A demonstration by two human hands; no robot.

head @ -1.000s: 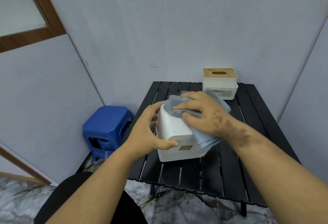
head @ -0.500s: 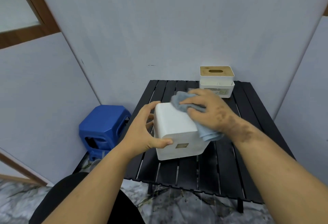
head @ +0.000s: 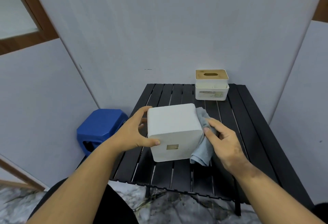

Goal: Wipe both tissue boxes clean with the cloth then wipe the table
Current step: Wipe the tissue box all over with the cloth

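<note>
A plain white tissue box (head: 173, 128) stands near the middle of the black slatted table (head: 248, 135). My left hand (head: 132, 133) grips its left side, thumb on the front face. My right hand (head: 224, 142) holds a grey-blue cloth (head: 203, 145) and presses it against the box's right side; the cloth hangs down to the tabletop. A second white tissue box (head: 211, 85) with a wooden slotted lid sits at the table's back right, by the wall.
A blue plastic stool (head: 100, 129) stands on the floor left of the table. Grey walls close in behind and on both sides. The table's front edge (head: 159, 187) lies close to my knees, above a marbled floor.
My right hand has slid the cloth off the top of the box, down onto its right side. The top face is now uncovered. My left hand keeps its grip.
</note>
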